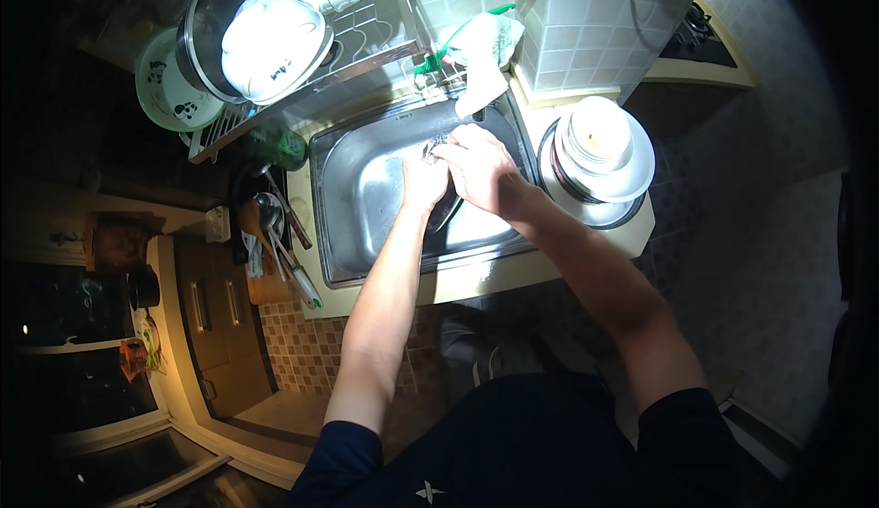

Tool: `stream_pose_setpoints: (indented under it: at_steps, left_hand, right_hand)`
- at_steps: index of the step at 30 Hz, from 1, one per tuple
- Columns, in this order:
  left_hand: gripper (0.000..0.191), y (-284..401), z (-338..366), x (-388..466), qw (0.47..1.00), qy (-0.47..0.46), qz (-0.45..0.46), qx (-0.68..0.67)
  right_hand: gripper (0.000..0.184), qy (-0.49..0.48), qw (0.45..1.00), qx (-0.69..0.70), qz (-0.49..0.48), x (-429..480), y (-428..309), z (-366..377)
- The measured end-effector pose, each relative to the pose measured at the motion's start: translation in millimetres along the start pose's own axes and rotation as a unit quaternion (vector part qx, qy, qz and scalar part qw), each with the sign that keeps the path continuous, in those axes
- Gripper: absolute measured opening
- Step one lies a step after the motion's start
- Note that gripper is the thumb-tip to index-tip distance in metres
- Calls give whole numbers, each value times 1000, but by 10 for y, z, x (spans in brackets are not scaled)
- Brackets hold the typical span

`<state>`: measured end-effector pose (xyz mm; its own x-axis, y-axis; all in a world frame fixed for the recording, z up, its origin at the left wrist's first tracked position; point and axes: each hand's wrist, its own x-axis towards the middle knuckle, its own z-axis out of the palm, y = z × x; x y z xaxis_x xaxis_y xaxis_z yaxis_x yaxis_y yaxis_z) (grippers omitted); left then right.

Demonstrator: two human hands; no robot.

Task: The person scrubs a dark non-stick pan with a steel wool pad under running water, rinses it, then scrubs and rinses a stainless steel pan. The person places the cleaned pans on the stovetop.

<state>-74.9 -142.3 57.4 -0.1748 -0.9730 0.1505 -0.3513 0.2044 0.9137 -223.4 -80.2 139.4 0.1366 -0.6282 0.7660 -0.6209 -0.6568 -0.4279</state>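
Both my hands are close together over the stainless steel sink point(367, 171). My left hand point(426, 175) points away from me, and the fingers of my right hand point(481, 164) bend over its fingertips. Something shiny, perhaps water or a small clear thing, glints between the fingers. I cannot tell whether either hand holds it. Beneath the hands is a dark curved shape point(445, 211), mostly hidden, perhaps a vessel or a shadow. A bright white form, a cloth or a covered tap point(484, 89), hangs over the sink's back edge.
Stacked bowls and plates point(597, 144) stand right of the sink. At upper left, a dish rack point(364, 61) holds white bowls point(271, 44) and a metal basin point(213, 41). A green bottle point(288, 149) and cooking utensils point(271, 226) are on the left. A green-handled brush point(439, 58) lies behind.
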Motion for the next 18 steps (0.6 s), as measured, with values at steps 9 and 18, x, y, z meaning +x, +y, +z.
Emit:
stream_pose_setpoints:
  at_steps: [9,18]
  left_hand:
    - [21,76,-127,21,998,35,-49,27]
    - [14,65,-175,-2,999,-7,-20,-27]
  right_hand:
    - [10,60,998,19,24,-162,41,-109]
    - [18,75,992,63,76,-20,-88,256]
